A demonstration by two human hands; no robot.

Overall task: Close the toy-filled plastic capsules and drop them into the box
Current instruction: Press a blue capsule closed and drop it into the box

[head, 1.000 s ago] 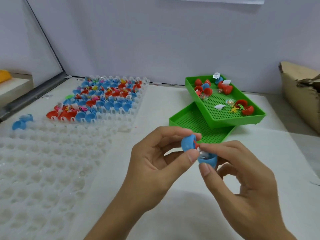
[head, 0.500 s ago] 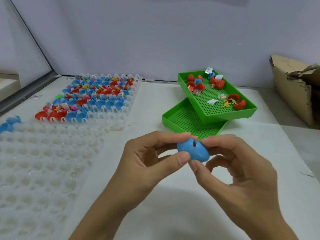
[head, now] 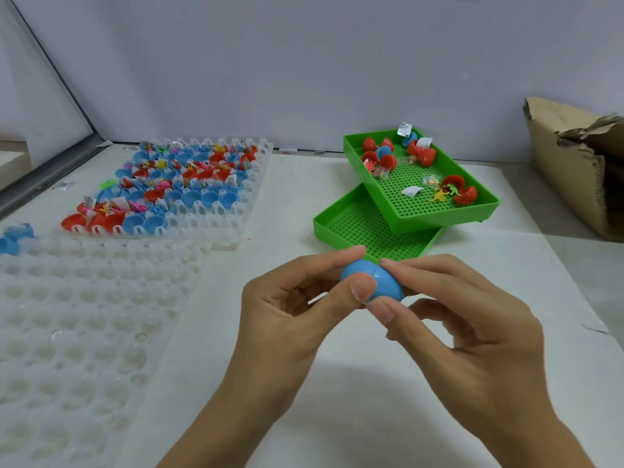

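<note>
blue capsule [head: 378, 280]: halves gaping a second ago, now seated shut, held above the tabletop [head: 472, 265] | left hand [head: 297, 309] and right hand [head: 466, 319]: fingers of both pinch it from opposite sides | judged: closing finished, drop into cardboard box [head: 574, 163] at far right remains | green trays [head: 422, 184] behind.

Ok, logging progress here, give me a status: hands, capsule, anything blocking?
Left hand and right hand both pinch the blue capsule. Halves together, seam visible. Cardboard box far right, path to it unobstructed.
</note>
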